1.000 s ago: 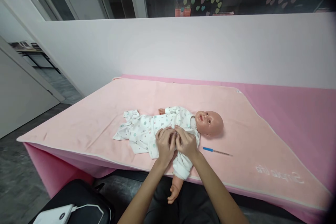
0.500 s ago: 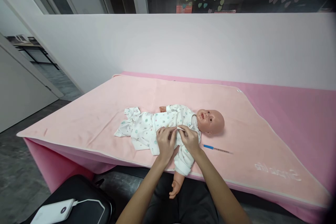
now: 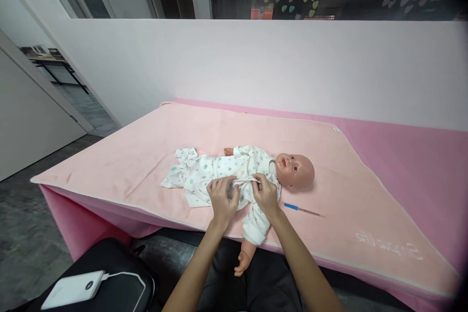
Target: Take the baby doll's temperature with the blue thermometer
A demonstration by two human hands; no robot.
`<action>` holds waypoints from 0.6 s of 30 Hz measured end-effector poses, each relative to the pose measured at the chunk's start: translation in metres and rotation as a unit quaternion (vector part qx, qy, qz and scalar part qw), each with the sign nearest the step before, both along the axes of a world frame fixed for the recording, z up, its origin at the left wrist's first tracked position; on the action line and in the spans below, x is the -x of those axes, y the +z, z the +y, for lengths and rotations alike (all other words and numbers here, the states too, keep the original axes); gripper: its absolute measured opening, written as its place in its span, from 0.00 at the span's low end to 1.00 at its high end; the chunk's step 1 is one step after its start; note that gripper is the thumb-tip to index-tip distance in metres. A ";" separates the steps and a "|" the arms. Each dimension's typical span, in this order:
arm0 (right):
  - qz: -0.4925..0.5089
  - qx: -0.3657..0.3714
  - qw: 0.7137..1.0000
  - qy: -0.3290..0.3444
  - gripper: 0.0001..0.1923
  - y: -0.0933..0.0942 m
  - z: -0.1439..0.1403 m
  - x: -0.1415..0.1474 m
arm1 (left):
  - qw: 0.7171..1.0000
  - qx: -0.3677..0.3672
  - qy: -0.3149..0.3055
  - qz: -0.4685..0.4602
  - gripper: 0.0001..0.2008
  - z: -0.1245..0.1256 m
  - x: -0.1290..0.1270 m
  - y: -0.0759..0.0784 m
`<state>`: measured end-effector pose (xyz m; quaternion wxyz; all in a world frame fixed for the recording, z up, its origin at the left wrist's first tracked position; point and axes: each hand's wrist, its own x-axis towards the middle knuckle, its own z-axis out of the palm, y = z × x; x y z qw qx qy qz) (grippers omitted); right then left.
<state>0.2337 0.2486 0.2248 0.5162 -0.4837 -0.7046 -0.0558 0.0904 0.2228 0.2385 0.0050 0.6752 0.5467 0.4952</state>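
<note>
A baby doll (image 3: 295, 171) lies on its back with its head to the right, dressed in a white baby outfit (image 3: 201, 173) with small green prints. One doll arm (image 3: 245, 256) hangs over the near edge. On the doll's near side, my left hand (image 3: 223, 199) pinches the edge of the outfit's front near the waist. Closer to the chest, my right hand (image 3: 265, 196) grips the same edge between thumb and fingers. A strip of white cloth stretches between both hands. The fingertips partly hide the cloth.
Under the doll, a pale pink blanket (image 3: 340, 195) covers a darker pink cloth (image 3: 420, 170). A blue-capped thin stick (image 3: 303, 210) lies by the doll's head. A white power bank (image 3: 73, 290) with a cable sits on a black seat (image 3: 120, 273) at lower left.
My hands were close together at the outfit's front; my left hand has moved left, stretching the cloth edge between them. My right hand stays near the chest. The view has shifted slightly.
</note>
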 end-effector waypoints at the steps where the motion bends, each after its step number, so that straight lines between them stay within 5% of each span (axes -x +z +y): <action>1: -0.010 -0.010 1.000 -0.003 0.07 0.001 0.000 0.001 | 1.000 0.011 -0.002 0.001 0.08 -0.001 0.004 0.000; 9: -0.111 -0.084 0.989 -0.054 0.12 0.005 -0.006 0.004 | 0.999 0.033 -0.025 -0.021 0.06 -0.003 0.009 -0.002; 14: -0.272 -0.103 0.956 0.033 0.16 0.005 -0.011 0.012 | 0.996 0.013 -0.054 -0.071 0.05 -0.003 0.010 -0.006; 18: -0.276 -0.072 0.958 0.033 0.14 0.008 -0.010 0.016 | 0.980 0.057 -0.058 -0.180 0.08 -0.003 0.010 -0.015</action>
